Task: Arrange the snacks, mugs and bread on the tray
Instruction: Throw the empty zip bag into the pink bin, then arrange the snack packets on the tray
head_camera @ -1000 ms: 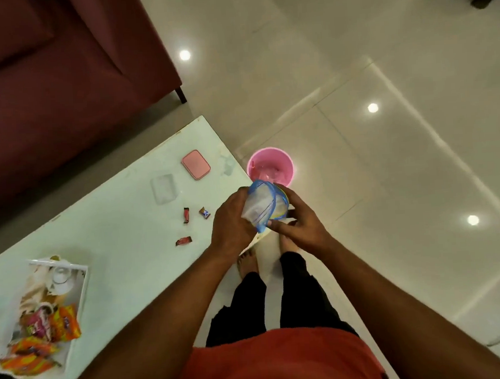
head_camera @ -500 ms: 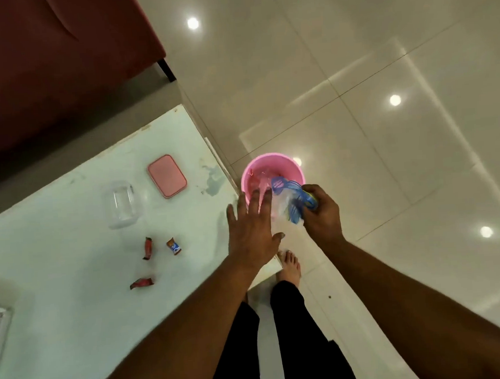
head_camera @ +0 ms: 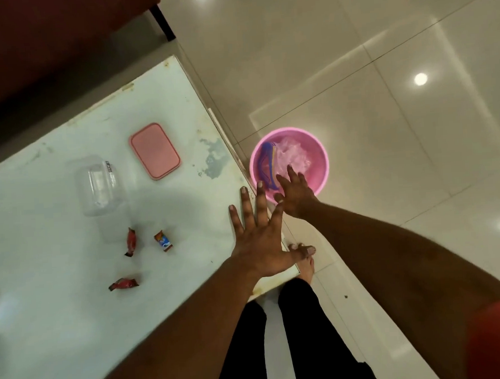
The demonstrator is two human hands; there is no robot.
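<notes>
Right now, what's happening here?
A person stands at the corner of the table. Their right hand hangs open over a pink bucket on the floor, and a crumpled plastic bag with blue trim lies inside it. The left hand is spread open over the table's edge and holds nothing. Three wrapped candies, a clear container and a pink lid lie on the table.

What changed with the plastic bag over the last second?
The blue-edged plastic bag, held by both hands a second ago, then by the right hand alone, now lies inside the pink bucket. The right hand has let go and hovers open over the rim; the left hand is spread open over the table corner. The pink lid, clear container and three wrapped sweets lie where they were.
</notes>
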